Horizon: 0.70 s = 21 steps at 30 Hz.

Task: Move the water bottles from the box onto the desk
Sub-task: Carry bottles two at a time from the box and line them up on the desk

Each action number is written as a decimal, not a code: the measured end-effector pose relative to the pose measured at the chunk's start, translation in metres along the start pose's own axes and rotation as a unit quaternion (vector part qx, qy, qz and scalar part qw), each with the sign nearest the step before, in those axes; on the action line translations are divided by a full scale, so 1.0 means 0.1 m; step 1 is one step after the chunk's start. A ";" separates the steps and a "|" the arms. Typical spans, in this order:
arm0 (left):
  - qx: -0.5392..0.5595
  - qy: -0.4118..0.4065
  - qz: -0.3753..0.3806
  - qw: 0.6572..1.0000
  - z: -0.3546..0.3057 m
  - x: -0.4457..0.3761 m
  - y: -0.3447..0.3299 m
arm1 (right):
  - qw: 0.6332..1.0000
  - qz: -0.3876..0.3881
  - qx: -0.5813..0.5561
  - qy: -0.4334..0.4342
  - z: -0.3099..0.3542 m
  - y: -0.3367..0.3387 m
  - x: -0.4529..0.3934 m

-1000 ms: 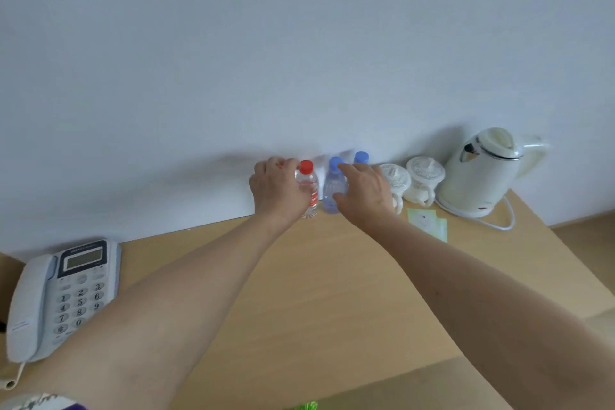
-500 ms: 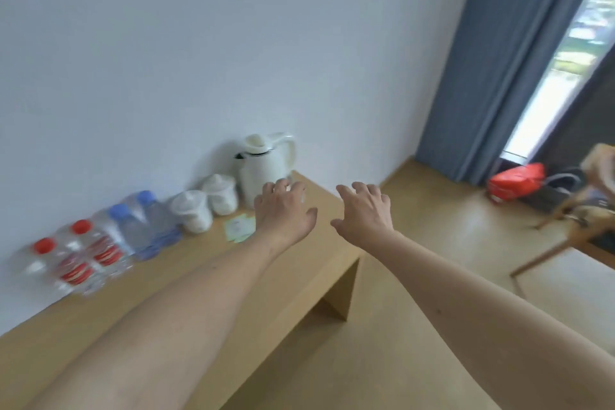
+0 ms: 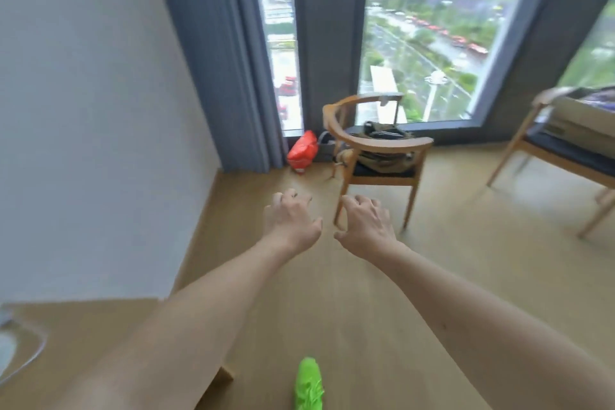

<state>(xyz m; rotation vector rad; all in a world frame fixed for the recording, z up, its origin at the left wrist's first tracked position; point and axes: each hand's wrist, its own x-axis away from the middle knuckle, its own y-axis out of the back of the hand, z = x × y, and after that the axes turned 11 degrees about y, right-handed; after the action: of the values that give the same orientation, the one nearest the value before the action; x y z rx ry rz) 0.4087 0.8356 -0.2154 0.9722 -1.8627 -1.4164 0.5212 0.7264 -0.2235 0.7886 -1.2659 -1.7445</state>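
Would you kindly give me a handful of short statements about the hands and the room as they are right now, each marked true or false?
1. Both hands are held out over the floor and hold nothing. True: the left hand and the right hand are empty, fingers loosely curled.
2. The left hand grips a water bottle. False: no bottle is in view.
3. A bag lies on the seat of the nearer wooden chair. True.
4. A red bag lies on the floor by the grey curtain. True.
5. The shoe at the bottom edge is blue. False: it is bright green.
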 end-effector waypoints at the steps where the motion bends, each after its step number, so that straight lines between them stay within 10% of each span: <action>1: 0.003 -0.027 0.010 1.000 -0.28 -0.17 -0.10 | 0.999 -0.004 -0.001 -0.033 -0.27 0.05 -0.05; 21: 0.022 -0.362 0.143 0.921 -4.44 -2.72 -1.34 | 0.919 -0.067 -0.016 -0.389 -4.04 1.05 -1.17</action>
<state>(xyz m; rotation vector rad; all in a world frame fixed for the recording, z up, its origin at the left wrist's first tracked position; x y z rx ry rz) 0.9448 0.8054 -0.2407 0.1483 -2.4330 -1.6816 0.9442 0.6359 -0.2413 0.1297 -1.7035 -2.2933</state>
